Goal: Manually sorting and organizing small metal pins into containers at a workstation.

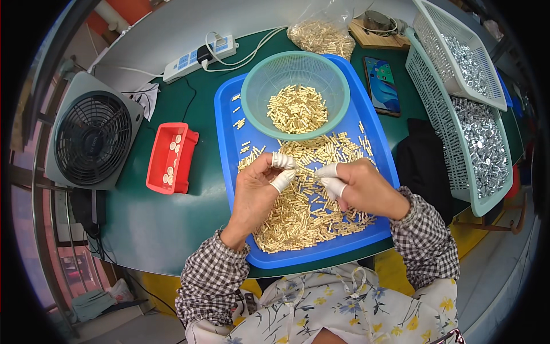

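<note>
My left hand (260, 182) and my right hand (362, 182) are close together over a blue tray (314, 256). White finger cots cover the thumb and fingertips on both. The left thumb and forefinger pinch a tiny brass-coloured pin at their tips. Facing them, the right fingertips are pressed together; what they hold, if anything, is too small to make out. Beneath the hands, many loose brass pins (292, 223) spread over the tray. At the tray's far end stands a green mesh basket (252, 109) with a heap of the same pins (298, 109) inside.
To the left are a red bin (160, 186) with white rings, a fan (91, 137) and a power strip (200, 58). Behind sits a bag of pins (321, 37). On the right lie a phone (382, 86), dark cloth (423, 166) and baskets (432, 69) of silvery parts.
</note>
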Demonstrator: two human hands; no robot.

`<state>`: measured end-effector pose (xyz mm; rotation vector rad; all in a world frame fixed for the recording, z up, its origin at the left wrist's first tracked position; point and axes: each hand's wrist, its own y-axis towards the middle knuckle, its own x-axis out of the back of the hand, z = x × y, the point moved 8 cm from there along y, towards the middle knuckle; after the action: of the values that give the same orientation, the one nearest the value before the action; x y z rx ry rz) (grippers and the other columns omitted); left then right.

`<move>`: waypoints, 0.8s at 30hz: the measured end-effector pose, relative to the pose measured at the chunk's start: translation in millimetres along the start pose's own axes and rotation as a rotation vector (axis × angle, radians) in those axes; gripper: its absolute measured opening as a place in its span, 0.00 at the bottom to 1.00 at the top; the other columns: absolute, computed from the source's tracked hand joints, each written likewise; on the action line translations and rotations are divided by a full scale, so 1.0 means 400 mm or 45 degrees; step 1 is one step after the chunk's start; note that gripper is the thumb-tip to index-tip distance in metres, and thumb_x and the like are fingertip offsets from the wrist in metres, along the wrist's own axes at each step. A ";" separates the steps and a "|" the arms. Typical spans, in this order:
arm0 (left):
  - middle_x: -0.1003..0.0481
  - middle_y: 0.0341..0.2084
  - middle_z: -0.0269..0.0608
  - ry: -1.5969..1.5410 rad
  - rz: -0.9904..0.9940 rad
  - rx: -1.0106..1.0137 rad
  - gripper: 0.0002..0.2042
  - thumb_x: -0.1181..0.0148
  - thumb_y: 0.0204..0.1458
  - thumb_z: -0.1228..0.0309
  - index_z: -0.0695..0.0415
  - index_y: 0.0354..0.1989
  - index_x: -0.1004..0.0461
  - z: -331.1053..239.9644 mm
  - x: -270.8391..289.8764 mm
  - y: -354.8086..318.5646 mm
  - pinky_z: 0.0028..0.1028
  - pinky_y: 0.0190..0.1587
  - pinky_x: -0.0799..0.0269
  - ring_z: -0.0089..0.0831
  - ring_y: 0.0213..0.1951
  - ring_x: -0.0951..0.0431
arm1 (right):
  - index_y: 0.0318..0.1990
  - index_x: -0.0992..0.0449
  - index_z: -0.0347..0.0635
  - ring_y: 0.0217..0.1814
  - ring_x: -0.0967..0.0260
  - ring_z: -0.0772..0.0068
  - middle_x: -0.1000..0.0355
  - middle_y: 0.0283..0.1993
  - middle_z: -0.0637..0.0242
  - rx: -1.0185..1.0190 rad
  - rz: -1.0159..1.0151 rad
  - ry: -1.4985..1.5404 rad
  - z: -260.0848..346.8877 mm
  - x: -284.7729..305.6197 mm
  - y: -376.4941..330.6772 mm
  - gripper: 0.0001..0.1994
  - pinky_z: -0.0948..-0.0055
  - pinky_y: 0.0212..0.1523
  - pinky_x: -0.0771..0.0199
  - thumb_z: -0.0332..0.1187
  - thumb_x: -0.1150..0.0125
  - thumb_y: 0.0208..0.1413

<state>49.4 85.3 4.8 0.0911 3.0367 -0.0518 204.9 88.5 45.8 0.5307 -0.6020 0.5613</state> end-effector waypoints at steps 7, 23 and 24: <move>0.26 0.36 0.37 0.035 0.095 0.025 0.10 0.42 0.47 0.85 0.63 0.39 0.28 -0.013 -0.026 -0.007 0.23 0.47 0.29 0.24 0.39 0.26 | 0.42 0.28 0.31 0.21 0.29 0.60 0.29 0.24 0.54 0.177 0.036 -0.241 0.036 -0.016 -0.008 0.12 0.68 0.21 0.31 0.22 0.44 0.48; 0.25 0.36 0.39 -0.193 0.122 0.074 0.10 0.41 0.48 0.82 0.64 0.40 0.28 -0.009 -0.020 -0.008 0.24 0.41 0.27 0.24 0.36 0.24 | 0.49 0.31 0.35 0.22 0.28 0.75 0.29 0.23 0.62 -0.377 0.337 0.578 -0.040 -0.049 0.013 0.13 0.76 0.23 0.29 0.23 0.56 0.57; 0.25 0.36 0.39 -0.194 0.122 0.073 0.10 0.41 0.48 0.82 0.64 0.40 0.28 -0.011 -0.018 -0.009 0.24 0.41 0.27 0.24 0.36 0.24 | 0.49 0.31 0.35 0.22 0.28 0.75 0.29 0.23 0.62 -0.377 0.338 0.578 -0.037 -0.048 0.015 0.13 0.76 0.23 0.29 0.23 0.56 0.57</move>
<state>56.0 81.5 10.0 0.2261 2.8748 -0.1320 193.4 95.5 24.8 0.0347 -0.3126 0.7997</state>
